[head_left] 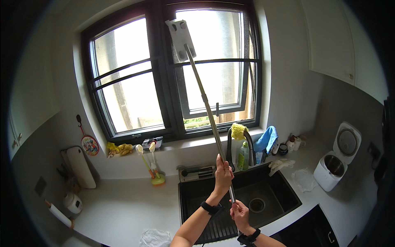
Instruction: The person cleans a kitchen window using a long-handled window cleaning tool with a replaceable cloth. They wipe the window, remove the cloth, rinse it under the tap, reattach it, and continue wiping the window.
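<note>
My left hand (223,177) is closed round a long silver telescopic pole (205,97), above the black sink (271,193). My right hand (240,214) grips the same pole lower down, over the basin. At the pole's top, a flat grey rectangular cleaning head (180,37) lies against the upper pane of the right window (218,35), beside the dark centre frame. The pole passes in front of the black faucet (250,148), which has a yellow cloth (239,131) draped on it.
Counter (103,214) holds a cutting board (82,168), brush stand (157,179), crumpled plastic (154,238), white cooker with raised lid (329,173) and gloves (282,164). Green bottle (242,158) and blue cloth (266,140) are behind the sink. Wall cabinets (333,41) flank the window.
</note>
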Available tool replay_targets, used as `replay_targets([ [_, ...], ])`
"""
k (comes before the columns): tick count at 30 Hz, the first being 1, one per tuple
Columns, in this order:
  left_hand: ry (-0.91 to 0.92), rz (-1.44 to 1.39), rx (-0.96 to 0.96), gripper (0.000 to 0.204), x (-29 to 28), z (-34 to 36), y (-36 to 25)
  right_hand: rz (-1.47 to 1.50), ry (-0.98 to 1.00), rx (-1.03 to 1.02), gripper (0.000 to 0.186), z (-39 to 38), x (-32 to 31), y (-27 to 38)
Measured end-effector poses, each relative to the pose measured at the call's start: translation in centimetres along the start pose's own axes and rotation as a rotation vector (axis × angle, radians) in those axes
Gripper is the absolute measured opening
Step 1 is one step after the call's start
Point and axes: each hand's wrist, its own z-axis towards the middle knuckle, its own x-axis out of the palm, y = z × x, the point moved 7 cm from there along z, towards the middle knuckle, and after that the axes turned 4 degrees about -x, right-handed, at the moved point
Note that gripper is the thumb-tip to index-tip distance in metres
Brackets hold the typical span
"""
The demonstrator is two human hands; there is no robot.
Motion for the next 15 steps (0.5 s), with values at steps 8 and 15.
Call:
replay_targets([
  [8, -0.036, 0.078, -0.014, 0.051, -1.5, -0.7, -1.4, 0.089, 0.109, 0.128, 0.036, -0.7, 1.6, 0.0],
  [15, -0.14, 0.232, 0.047, 0.05, -4.4, -2.3, -1.7, 0.178, 0.176, 0.199, 0.035, -2.1, 4.0, -1.8],
])
